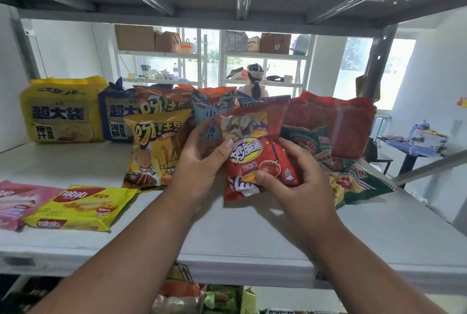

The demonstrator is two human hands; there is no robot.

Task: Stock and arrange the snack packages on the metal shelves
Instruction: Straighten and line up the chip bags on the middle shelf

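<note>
Holding item: one red crinkled plastic snack bag with a tomato picture and purple-yellow logo [255, 154], upright above the middle of the white metal shelf [227, 232], its lower edge close to the shelf surface; contact cannot be told. Left hand [202, 162] grips the bag's left edge, thumb across the front by the logo, fingers curled behind. Right hand [295, 177] grips the lower right part, thumb pressed on the front beside the tomato, fingers wrapped round the side.

Standing stock, rear row, left to right: large yellow noodle multipack [63, 111]; dark blue noodle multipack [117, 114], touching it; orange potato-stick bag [161, 101]; grey-blue and orange bag [212, 108], partly hidden by the held bag; red translucent pack [338, 121].

In front: yellow potato-stick bag printed with a burger [154, 149], upright, just left of the left hand; green and white prawn-cracker bag [353, 177], lying tilted behind the right hand.

Front left, lying flat: yellow wafer pack [78, 208], overlapping a pink wafer pack [15, 202] cut by the frame edge.

Lower shelf, below: further packages [202, 298], dim, type unclear.
</note>
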